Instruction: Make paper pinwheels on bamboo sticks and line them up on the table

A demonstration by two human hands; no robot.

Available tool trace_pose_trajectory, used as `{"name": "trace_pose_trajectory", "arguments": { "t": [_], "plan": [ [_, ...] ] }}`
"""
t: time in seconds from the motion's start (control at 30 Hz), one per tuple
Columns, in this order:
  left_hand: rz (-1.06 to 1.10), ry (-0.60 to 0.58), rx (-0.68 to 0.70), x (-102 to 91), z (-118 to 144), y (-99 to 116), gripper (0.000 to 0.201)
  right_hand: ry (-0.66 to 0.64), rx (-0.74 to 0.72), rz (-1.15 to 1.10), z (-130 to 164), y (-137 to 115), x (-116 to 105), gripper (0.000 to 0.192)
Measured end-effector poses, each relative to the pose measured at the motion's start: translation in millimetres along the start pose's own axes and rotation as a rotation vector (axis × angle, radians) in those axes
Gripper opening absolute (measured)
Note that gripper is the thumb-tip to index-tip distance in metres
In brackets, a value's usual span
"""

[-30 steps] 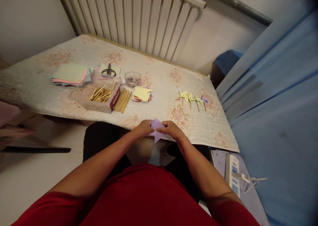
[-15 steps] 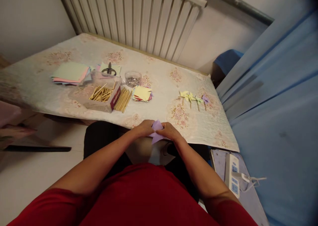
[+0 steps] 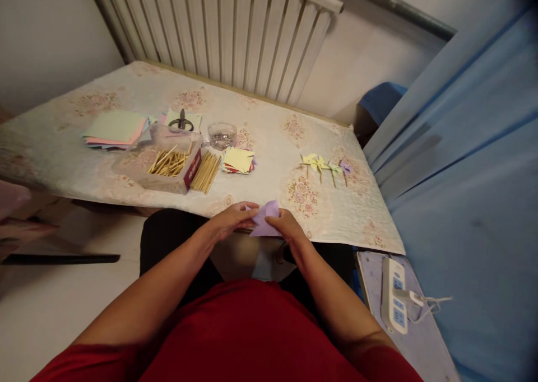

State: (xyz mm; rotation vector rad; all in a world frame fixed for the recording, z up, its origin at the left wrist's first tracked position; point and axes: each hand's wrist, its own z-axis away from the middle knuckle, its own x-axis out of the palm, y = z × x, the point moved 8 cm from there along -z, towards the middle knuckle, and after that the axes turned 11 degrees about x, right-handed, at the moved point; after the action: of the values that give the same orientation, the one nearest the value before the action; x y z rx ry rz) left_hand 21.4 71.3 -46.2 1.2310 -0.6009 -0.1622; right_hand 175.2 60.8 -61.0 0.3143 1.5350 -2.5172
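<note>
At the table's (image 3: 126, 186) near edge, the purple paper (image 3: 265, 218) now lies flatter and points right; the left hand (image 3: 229, 218) and right hand (image 3: 286, 225) still pinch its sides, fingers closed.

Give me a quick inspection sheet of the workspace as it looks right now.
Surface: table under a floral cloth.
Job's things: purple paper, folded, at the near edge.
Clutter: box of sticks, loose sticks, paper stack, small squares, scissors, glass dish, four pinwheels.
Grippers: left hand and right hand both pinch the paper.
Cables: power strip with white cord, lower right.
Surroundings: radiator, blue curtain.
</note>
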Motion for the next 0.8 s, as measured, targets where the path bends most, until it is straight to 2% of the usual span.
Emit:
{"name": "trace_pose_trajectory", "arguments": {
  "t": [0.1,0.23,0.4,0.57,0.8],
  "plan": [
    [0.076,0.047,0.063,4.2,1,-13,0.050,0.023,0.023,-0.123,-3,4,4,0.023],
    [0.044,0.226,0.088,1.7,-2,-31,0.040,0.083,0.029,-0.198,-4,8,7,0.022],
    [0.006,0.354,0.115,1.2,-2,-30,0.029,0.096,0.037,-0.215,-3,12,12,0.025],
    [0.000,0.387,0.099,0.9,-1,-30,0.025,0.093,0.045,-0.221,-2,14,13,0.027],
    [-0.001,0.355,0.092,2.5,-2,-31,0.029,0.052,0.077,-0.280,-2,18,19,0.030]
  ]
}}
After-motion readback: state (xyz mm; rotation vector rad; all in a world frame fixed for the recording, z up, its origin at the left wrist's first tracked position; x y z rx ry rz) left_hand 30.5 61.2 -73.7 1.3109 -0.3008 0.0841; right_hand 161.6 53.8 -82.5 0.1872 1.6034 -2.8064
